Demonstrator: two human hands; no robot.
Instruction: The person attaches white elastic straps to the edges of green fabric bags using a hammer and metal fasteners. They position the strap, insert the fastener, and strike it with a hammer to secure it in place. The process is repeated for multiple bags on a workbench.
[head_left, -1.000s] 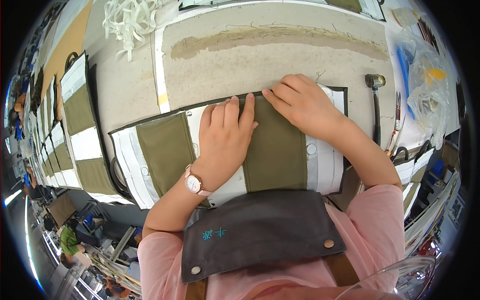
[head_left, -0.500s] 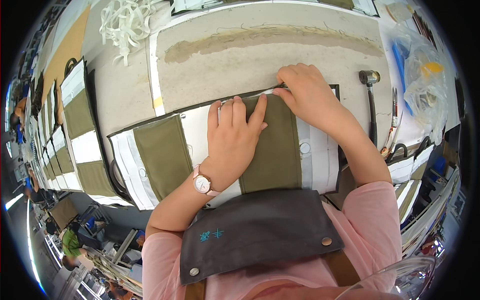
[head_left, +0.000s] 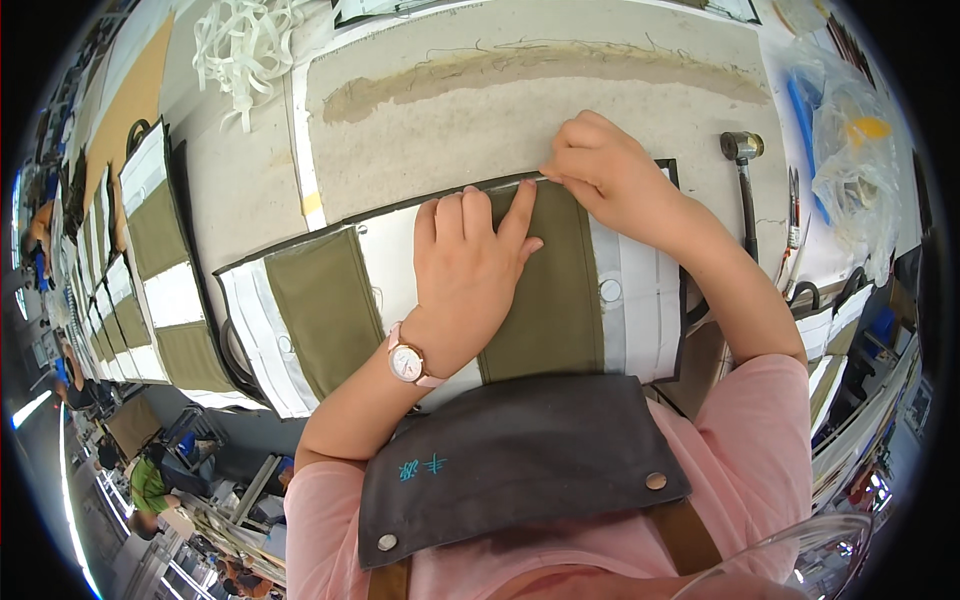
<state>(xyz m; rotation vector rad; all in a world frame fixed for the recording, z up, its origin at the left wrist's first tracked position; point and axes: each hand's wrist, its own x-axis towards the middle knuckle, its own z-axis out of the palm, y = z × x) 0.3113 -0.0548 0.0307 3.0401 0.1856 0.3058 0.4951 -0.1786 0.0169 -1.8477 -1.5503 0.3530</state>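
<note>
A fabric panel (head_left: pixel 545 290) with olive-green and white bands and black edging lies flat in front of me. My left hand (head_left: pixel 462 250), a pink-strapped watch at its wrist, rests flat on it. Those fingers are outstretched, with the index fingertip pressing near the far edge. Just to the right, my right hand (head_left: pixel 605 170) has its fingers closed in a pinch at the panel's black edging (head_left: pixel 512 183). The exact spot between its fingertips is mostly hidden. Two round white snaps show on the panel's side strips.
A hammer (head_left: pixel 743 165) lies to the right, beside thin hand tools (head_left: pixel 793 215) and a clear plastic bag (head_left: pixel 850 150). White tape (head_left: pixel 240 55) is heaped at the far left. Similar panels (head_left: pixel 165 240) stand along the left. A brown glue-like streak (head_left: pixel 540 75) crosses the worktop.
My right hand has shifted slightly left and away from me along the black edging, its fingers now more curled. My left hand stays nearly in place on the panel.
</note>
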